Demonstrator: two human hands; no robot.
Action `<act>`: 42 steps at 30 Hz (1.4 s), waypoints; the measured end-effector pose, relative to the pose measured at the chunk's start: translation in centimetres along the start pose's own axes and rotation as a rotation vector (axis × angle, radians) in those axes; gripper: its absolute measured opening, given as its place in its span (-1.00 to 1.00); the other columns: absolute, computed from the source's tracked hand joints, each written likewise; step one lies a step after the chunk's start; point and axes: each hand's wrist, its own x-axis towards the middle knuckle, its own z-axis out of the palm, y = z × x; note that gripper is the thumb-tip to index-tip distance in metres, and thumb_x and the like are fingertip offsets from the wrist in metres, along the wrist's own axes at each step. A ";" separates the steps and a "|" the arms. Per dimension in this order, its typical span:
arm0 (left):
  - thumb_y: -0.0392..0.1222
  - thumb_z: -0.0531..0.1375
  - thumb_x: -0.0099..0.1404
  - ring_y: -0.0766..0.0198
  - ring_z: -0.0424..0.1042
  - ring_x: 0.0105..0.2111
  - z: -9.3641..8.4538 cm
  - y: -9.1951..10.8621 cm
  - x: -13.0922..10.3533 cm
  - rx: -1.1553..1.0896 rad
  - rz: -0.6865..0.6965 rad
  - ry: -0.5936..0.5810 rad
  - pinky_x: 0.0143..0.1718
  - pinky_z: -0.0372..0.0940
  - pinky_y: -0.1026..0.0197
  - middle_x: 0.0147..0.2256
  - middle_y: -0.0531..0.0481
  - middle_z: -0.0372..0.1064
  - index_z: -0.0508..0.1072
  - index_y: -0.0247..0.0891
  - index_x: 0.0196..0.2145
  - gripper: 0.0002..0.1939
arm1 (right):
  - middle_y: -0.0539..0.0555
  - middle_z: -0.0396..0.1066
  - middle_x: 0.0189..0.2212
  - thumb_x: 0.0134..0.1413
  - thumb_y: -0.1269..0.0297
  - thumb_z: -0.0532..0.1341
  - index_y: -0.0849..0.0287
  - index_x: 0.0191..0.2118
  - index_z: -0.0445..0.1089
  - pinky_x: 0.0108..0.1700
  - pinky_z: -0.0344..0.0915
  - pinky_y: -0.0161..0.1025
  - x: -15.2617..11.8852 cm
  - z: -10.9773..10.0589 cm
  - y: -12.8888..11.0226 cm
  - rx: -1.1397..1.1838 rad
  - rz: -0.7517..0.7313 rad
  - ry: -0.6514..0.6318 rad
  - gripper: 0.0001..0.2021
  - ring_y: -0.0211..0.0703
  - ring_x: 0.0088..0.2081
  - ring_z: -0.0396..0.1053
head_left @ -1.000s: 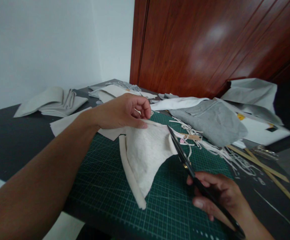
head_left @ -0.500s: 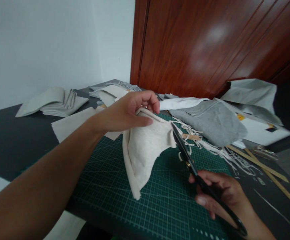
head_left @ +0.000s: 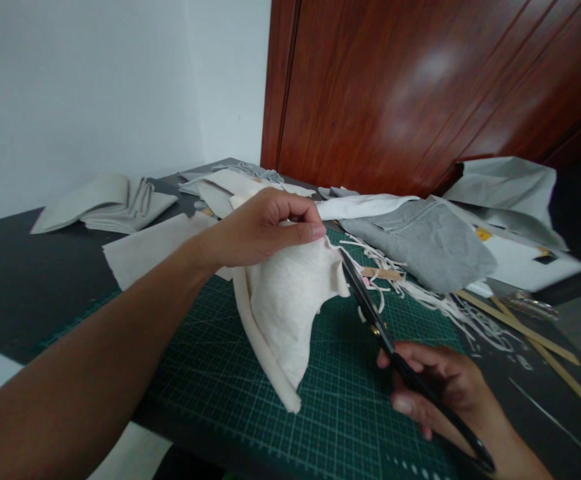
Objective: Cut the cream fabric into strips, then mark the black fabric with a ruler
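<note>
My left hand (head_left: 275, 227) pinches the upper edge of a cream fabric piece (head_left: 285, 303), thumb against curled fingers. The fabric hangs above a green cutting mat (head_left: 210, 373), with a thick rolled edge along its left side and a curved right side. In my right hand (head_left: 440, 387) is a pair of black scissors (head_left: 370, 310), fingers through and around the handles. The blade tips meet the fabric's upper right corner; the fabric partly hides how far apart they are.
Thin white fabric strips (head_left: 430, 300) lie tangled at the mat's right. Behind them is a grey cloth (head_left: 415, 243). Wooden rulers (head_left: 525, 327) cross at the right. Folded pale fabric (head_left: 110, 203) and a flat cloth piece (head_left: 155, 247) rest on the dark table at the left.
My left hand has shifted its pinch rightward along the fabric edge, towards the scissor tips. The fabric's lower corner has swung to the right. My right hand has barely moved.
</note>
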 end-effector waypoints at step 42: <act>-0.27 0.30 0.20 0.41 0.41 -0.44 1.8 1.0 0.2 -0.234 -0.222 0.064 -0.40 0.25 0.37 -0.40 0.08 0.51 0.55 -0.30 -0.40 -0.94 | -0.13 0.28 -0.56 0.09 0.25 0.43 0.06 -0.03 0.51 -0.65 0.09 -0.44 0.6 -1.3 2.1 -0.074 -0.248 -0.097 -0.69 -0.40 -0.66 0.15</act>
